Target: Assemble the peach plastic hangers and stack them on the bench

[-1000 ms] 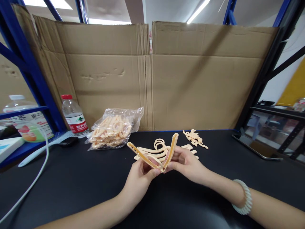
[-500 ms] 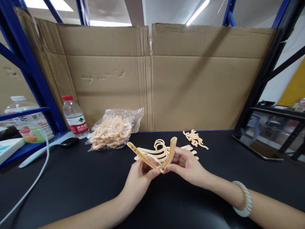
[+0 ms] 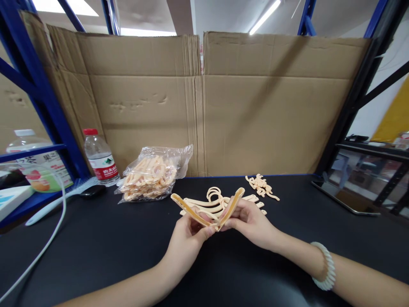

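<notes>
Between my two hands is a pair of cream plastic strips that meet in a V, low at the middle. My left hand (image 3: 191, 236) grips the left strip (image 3: 187, 207) near the joint, thumb in front. On the other side my right hand (image 3: 251, 221) pinches the right strip (image 3: 234, 202) close to the same joint. The joint itself is partly covered by fingertips. Just behind, on the black table, lie several similar cream curved strips (image 3: 201, 203) and some thin cream rings (image 3: 214, 194).
A clear bag (image 3: 153, 175) of cream parts lies at the back, left of centre. Small cream pieces (image 3: 260, 186) sit back right. At left stand a red-capped water bottle (image 3: 101, 157), a pale brush (image 3: 60, 199) and a white cable (image 3: 60, 221). A dark tablet (image 3: 345, 198) lies far right.
The right strip has tilted outward to the right with my right hand, so the V is wider. My left hand stays nearly in place.
</notes>
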The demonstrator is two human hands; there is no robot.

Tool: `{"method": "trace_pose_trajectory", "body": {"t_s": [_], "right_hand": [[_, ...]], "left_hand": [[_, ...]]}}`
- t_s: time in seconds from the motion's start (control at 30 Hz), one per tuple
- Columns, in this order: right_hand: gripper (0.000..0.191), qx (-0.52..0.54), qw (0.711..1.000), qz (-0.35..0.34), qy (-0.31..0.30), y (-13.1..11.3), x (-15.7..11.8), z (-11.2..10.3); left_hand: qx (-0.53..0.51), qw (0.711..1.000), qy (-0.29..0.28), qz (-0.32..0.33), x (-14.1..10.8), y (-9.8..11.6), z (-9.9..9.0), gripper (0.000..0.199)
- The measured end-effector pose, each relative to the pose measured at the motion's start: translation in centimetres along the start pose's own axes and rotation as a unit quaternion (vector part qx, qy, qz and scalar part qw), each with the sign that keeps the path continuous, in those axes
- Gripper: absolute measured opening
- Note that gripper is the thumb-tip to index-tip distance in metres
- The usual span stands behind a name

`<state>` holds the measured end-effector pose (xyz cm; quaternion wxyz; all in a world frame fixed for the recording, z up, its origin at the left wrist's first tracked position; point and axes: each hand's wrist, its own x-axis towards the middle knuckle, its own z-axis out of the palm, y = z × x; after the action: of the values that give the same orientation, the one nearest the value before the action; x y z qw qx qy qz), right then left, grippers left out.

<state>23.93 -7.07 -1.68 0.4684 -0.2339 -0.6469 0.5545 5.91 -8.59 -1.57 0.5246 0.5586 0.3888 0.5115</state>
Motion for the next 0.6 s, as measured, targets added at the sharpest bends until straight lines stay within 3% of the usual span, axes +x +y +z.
{"method": "trace_pose_trajectory", "body": {"t_s": [0.17,0.37,0.6], "right_hand": [[0.018,0.0,1.0,-0.007,0.002,-0.29,-0.09,0.02],[0.016,-0.069,0.996,-0.024,0.047,-0.76,-0.09,0.05],[0.017,-0.026,0.999,-0.012,0.034,-0.6,-0.05,0.07]], "left_hand": [[0.0,1.0,-0.013,0.003,-0.07,0.31,0.11,0.026],[0.024,0.999,-0.005,0.044,-0.39,0.26,0.2,0.02],[0.036,0.998,0.001,0.057,-0.46,0.26,0.23,0.019]]}}
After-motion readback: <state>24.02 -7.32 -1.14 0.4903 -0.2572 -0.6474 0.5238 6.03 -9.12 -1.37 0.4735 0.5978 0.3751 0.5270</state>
